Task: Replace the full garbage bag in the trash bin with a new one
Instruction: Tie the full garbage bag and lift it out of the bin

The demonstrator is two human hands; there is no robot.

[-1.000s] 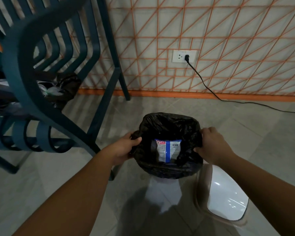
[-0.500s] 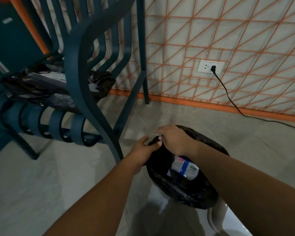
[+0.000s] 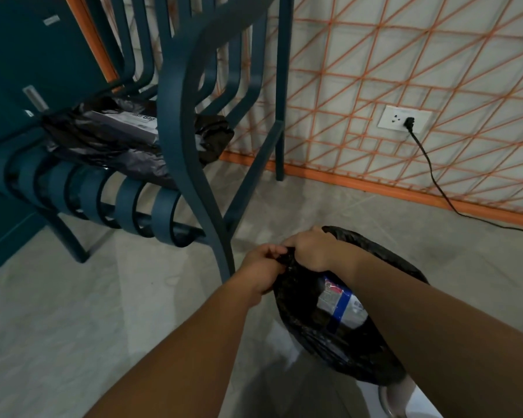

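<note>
Floor (image 3: pixel 73 327): pale grey tile filled the lower frame, and everything stood on it.
Wall (image 3: pixel 435 55): white, criss-crossed with orange lines, and an orange skirting strip ran along its foot.
Chair (image 3: pixel 175 95): a teal slatted chair stood at the left, and its front leg came down just beside the left hand.
Garbage bag (image 3: pixel 314 333): the black, glossy bag sat low and right of centre. Its mouth was open toward the camera and its left rim was bunched into a twist right in the two hands. The rest of the bag spread out below and to the right of them, under the right forearm.
Spare bags (image 3: pixel 103 143): a crumpled black plastic heap lay on the chair seat, well apart from the hands, with a grey labelled pack (image 3: pixel 127 123) on top.
Right hand (image 3: pixel 310 248): it reached across the bag's mouth, its fingers curled down and clamped on the gathered rim.
Left hand (image 3: pixel 261 271): it was fisted tight on the same twist of plastic and touched the right hand.
Packet (image 3: pixel 341 303): a white wrapper with a blue stripe lay inside the bag, just below the right wrist.
White plastic part (image 3: pixel 417 399): it peeked out at the bottom edge beneath the bag, and I couldn't tell what piece it was.
Cord (image 3: pixel 432 179): the black cord trailed from the wall down to the floor at the right.
Socket (image 3: pixel 403 119): a white plate on the wall, with the plug in.
</note>
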